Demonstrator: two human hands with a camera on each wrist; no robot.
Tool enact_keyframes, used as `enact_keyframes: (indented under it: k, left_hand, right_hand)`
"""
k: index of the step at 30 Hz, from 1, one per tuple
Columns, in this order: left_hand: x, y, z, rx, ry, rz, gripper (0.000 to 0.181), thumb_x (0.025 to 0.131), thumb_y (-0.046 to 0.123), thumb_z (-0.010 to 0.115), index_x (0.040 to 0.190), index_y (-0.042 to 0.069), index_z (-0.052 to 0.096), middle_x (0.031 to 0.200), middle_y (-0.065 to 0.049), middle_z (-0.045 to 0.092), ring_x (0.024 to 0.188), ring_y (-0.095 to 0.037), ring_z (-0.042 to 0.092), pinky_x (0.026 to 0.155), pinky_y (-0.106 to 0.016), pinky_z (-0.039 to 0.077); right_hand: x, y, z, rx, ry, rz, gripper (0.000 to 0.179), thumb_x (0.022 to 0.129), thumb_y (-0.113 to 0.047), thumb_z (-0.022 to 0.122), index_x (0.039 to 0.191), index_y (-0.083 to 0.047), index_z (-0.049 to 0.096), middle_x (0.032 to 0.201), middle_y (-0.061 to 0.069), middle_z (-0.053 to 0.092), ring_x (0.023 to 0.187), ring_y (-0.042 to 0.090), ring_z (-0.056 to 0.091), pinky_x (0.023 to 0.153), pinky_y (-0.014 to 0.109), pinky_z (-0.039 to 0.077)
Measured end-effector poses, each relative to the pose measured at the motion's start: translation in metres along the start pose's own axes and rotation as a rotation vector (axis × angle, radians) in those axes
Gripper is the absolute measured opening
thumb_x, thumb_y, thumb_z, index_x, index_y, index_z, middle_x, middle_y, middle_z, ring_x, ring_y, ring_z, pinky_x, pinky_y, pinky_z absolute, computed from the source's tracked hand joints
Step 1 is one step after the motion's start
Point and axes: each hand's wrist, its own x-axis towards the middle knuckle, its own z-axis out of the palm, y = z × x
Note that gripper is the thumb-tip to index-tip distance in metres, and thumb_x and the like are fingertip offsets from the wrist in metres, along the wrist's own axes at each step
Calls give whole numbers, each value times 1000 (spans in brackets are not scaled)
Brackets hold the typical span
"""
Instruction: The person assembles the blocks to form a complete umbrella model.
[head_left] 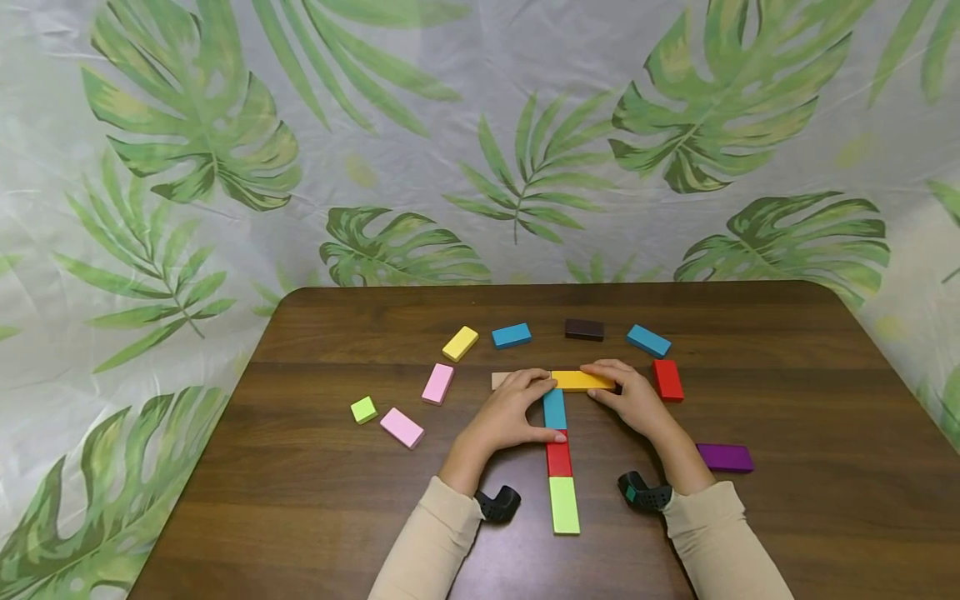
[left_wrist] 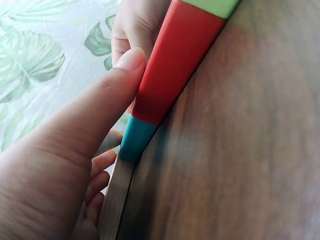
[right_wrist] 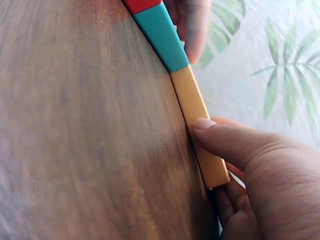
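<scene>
Flat coloured wooden blocks form a T on the table. A tan block [head_left: 498,381] and a yellow-orange block [head_left: 572,382] make its bar; a teal block [head_left: 554,412], a red block [head_left: 558,460] and a light green block [head_left: 564,507] make the stem. My left hand [head_left: 504,414] lies spread over the joint, its fingers on the tan block and thumb tip on the red block [left_wrist: 177,60]. With thumb and fingers my right hand [head_left: 632,400] pinches the yellow-orange block [right_wrist: 197,107] near its right end. Part of the tan block is hidden under my left fingers.
Loose blocks arc around the T: a lime cube [head_left: 363,410], two pink blocks [head_left: 402,428], a yellow one [head_left: 460,343], two blue ones [head_left: 512,336], a dark brown one [head_left: 584,330], a red one [head_left: 667,381] and a purple one [head_left: 725,457]. A leaf-patterned cloth hangs behind the table.
</scene>
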Motion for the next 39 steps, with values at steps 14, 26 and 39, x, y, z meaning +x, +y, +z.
enact_keyframes:
  k: [14, 26, 39]
  left_hand:
    - [0, -2, 3, -7, 5, -3, 82, 68, 60, 66, 133, 15, 46, 133, 1, 39, 123, -13, 30, 100, -28, 27]
    - [-1, -2, 3, -15, 9, -8, 82, 68, 62, 65, 133, 15, 46, 134, 2, 39, 123, -13, 30, 100, -28, 27]
    - [0, -2, 2, -23, -2, -14, 83, 68, 62, 64, 133, 15, 46, 134, 2, 38, 124, -13, 29, 100, -29, 28]
  right_hand:
    - [0, -2, 0, 16, -7, 52, 46, 83, -16, 65, 125, -6, 50, 128, 15, 44, 117, 33, 38, 97, 50, 28]
    - [-3, -13, -9, 24, 42, 22, 57, 84, -24, 65, 132, -6, 42, 133, 17, 39, 121, 36, 34, 96, 56, 26]
    - [-9, -39, -29, -26, 107, -19, 59, 82, -24, 66, 133, -8, 41, 133, 16, 40, 122, 36, 33, 94, 56, 28]
